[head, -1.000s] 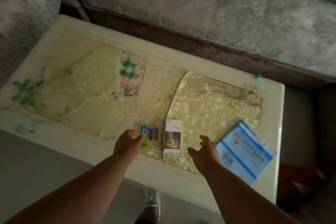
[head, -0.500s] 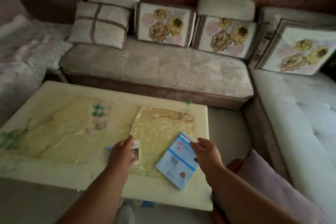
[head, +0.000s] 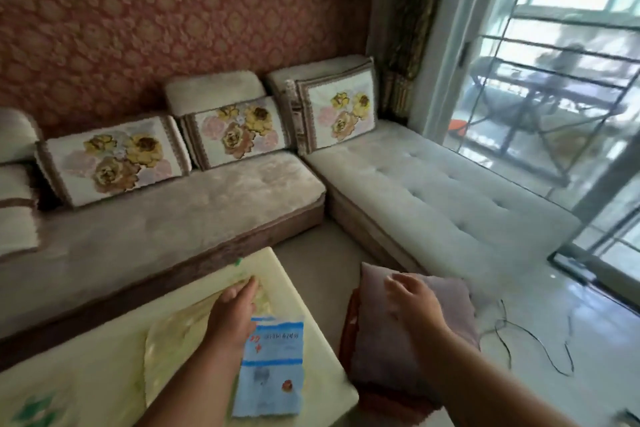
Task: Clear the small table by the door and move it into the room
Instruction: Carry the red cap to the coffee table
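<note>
A pale yellow low table [head: 298, 291] fills the lower left of the view. On its right end lies a blue and white booklet [head: 273, 371]. My left hand [head: 232, 312] hovers over the table just left of the booklet, fingers extended and empty. My right hand [head: 412, 298] is raised beyond the table's right edge, over a mauve cushion [head: 381, 357], fingers apart and holding nothing. The small boxes seen earlier are out of view.
An L-shaped grey sofa [head: 433, 191] with floral pillows [head: 239, 128] wraps behind and to the right. A glass balcony door [head: 540, 107] stands at the right. A black cable [head: 530, 340] lies on the tiled floor near the cushion.
My view has swung up and right, from the tabletop to the sofa corner and balcony door. Both hands have left the small boxes and moved right; the right hand is now off the table.
</note>
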